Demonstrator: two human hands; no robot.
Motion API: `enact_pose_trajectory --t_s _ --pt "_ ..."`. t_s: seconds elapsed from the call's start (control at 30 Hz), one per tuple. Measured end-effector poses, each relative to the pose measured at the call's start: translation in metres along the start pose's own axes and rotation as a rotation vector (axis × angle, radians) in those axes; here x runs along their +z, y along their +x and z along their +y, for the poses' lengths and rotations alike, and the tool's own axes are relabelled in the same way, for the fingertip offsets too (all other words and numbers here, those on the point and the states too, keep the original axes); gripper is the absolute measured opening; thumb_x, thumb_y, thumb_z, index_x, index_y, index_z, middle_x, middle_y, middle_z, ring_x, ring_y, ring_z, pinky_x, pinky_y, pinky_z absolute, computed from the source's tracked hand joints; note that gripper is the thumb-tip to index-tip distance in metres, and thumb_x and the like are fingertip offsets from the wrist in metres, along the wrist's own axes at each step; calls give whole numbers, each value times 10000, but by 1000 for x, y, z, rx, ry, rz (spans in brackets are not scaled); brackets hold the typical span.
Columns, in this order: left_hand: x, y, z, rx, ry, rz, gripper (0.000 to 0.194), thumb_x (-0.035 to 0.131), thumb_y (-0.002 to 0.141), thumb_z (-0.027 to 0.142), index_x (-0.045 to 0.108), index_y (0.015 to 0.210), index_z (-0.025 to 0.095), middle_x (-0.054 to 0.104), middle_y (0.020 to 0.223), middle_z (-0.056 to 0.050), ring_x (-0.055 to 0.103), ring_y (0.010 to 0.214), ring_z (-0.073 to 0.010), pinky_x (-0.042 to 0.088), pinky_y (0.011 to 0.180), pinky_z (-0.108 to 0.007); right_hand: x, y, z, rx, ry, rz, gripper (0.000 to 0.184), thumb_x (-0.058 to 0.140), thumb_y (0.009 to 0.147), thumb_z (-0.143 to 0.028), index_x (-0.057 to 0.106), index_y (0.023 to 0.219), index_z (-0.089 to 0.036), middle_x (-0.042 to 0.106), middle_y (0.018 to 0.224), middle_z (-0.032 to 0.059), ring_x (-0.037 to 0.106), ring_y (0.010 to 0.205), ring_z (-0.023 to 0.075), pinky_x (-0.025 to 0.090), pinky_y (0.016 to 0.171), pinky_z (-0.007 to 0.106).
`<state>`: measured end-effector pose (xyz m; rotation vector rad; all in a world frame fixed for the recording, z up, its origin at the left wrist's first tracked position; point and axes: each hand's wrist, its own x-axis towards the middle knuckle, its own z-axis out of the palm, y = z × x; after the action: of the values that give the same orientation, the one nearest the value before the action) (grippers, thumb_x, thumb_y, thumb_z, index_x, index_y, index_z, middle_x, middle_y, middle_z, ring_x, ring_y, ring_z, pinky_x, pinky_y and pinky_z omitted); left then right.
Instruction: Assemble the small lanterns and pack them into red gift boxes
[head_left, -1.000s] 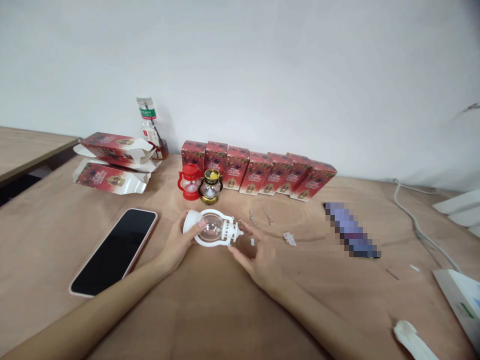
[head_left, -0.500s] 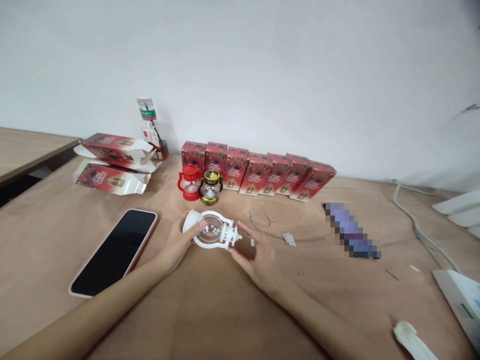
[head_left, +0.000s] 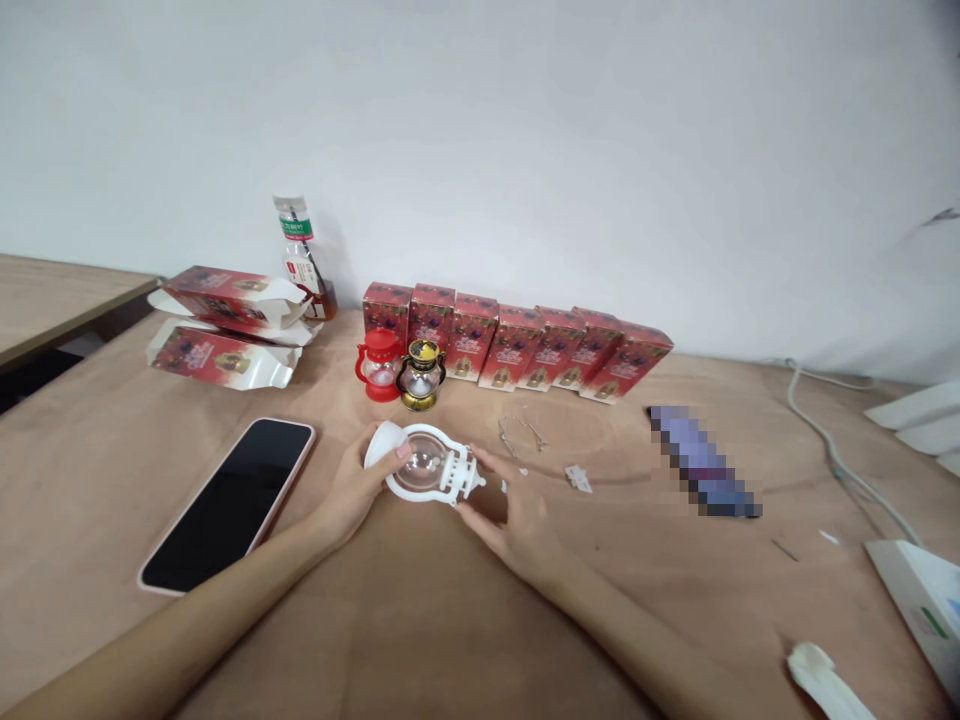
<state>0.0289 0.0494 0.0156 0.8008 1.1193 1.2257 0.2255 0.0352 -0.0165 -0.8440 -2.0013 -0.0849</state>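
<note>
Lantern (head_left: 429, 465), one, white, between two hands (head_left: 358, 488)

Head view, one: worn above counter (head_left: 420, 620), facing forward and down, wall (head_left: 525, 150) beyond; left hand (head_left: 355, 487) and right hand (head_left: 523, 517) near, mid-view.

On the bench (head_left: 420, 620), a phone (head_left: 229, 505) is laid left of the held lantern (head_left: 426, 466); boxes (head_left: 512, 345) are lined behind.

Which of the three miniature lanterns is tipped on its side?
The white lantern, its base in the left hand. The red lantern and the black-and-gold lantern both stand upright on the table.
</note>
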Motion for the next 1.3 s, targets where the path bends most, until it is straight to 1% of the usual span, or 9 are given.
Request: enact_pose_trajectory --t_s 0.17,0.37,0.5,0.7,0.87,1.03,1.17,1.23,1.3 --pt "0 -1 2 -5 30 -31 589 849 449 470 587 865 145 677 802 -24 638 727 -191 497 692 -287 -3 1 -1 -31 -18 -43 576 522 906 -217 295 1428 -133 652 1163 164 637 1083 223 570 880 348" --pt "-3 -3 3 121 154 -1 562 829 471 488 557 845 168 617 733 16 589 674 -157 474 639 -254 -3 1 0 -38 -64 -62 548 511 898 -188 335 1415 -140 649 1152 165 636 1074 225 566 881 348" --pt "-4 -5 5 177 225 -11 554 809 482 503 547 841 172 599 750 15 558 682 -147 463 627 -239 -4 1 0 -36 -58 -57 565 521 885 -174 336 1419 -151 645 1141 158 639 1061 220 562 882 341" --pt "-3 -7 9 212 281 -42 514 778 510 507 528 815 177 577 701 23 523 628 -135 432 575 -226 -4 1 0 -25 -47 -59 617 543 869 -186 310 1440 -161 637 1134 149 637 1046 224 551 889 346" --pt "-1 -11 14 263 362 -9 486 783 494 458 528 807 188 587 687 27 534 631 -144 438 588 -232 0 -2 3 -6 -73 -60 635 549 858 -221 309 1444 -162 639 1088 142 642 991 242 558 831 368" --pt "-3 -9 7 257 268 15 496 787 517 455 538 853 189 591 745 17 539 652 -146 433 591 -229 -2 1 2 49 -49 -66 571 543 852 -215 364 1394 -192 613 1116 127 620 1019 238 545 850 379" --pt "-2 -8 6 250 258 17 500 786 528 457 528 871 199 600 786 12 558 690 -158 448 614 -238 -1 3 2 133 -83 -11 472 566 851 -244 443 1306 -222 583 1093 114 601 1018 247 541 852 415" --pt "0 -10 5 306 327 4 467 787 539 413 521 863 206 608 805 9 575 724 -166 465 652 -251 1 4 2 191 -88 36 408 566 858 -246 475 1255 -225 560 1058 103 604 974 232 559 809 394" --pt "1 -13 4 386 386 -63 410 772 577 353 512 860 208 632 875 -15 608 807 -187 481 722 -278 3 4 2 236 -71 84 355 542 876 -226 483 1226 -225 538 994 82 614 835 186 579 720 340"
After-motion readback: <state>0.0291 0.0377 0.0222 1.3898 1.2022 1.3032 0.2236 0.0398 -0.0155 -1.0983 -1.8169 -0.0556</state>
